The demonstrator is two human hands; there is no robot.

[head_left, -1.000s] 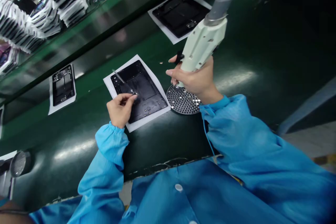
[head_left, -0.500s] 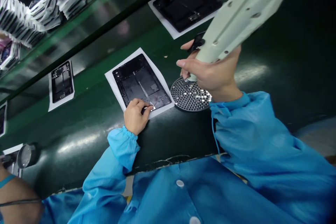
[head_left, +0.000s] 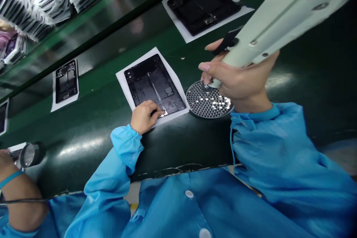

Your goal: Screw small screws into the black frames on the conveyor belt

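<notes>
My right hand (head_left: 238, 78) is wrapped round the pale green electric screwdriver (head_left: 281, 18), whose tip rests on the round perforated screw tray (head_left: 208, 102). My left hand (head_left: 145, 115) is curled at the near corner of the black tablet frame (head_left: 154, 83), which lies on a white sheet (head_left: 124, 83) on the green belt. Its fingertips pinch thin tweezers against the frame's edge.
A second black frame on paper (head_left: 202, 5) lies further along the belt, and a smaller one (head_left: 66, 81) to the left. Stacks of white-wrapped parts (head_left: 33, 3) line the far side. Another person's arm (head_left: 19, 197) and a round metal tray (head_left: 29, 154) sit at the lower left.
My left hand moved from the frame's middle down to its near corner with the tweezers. The screwdriver tilted over and its tip stayed on the screw tray.
</notes>
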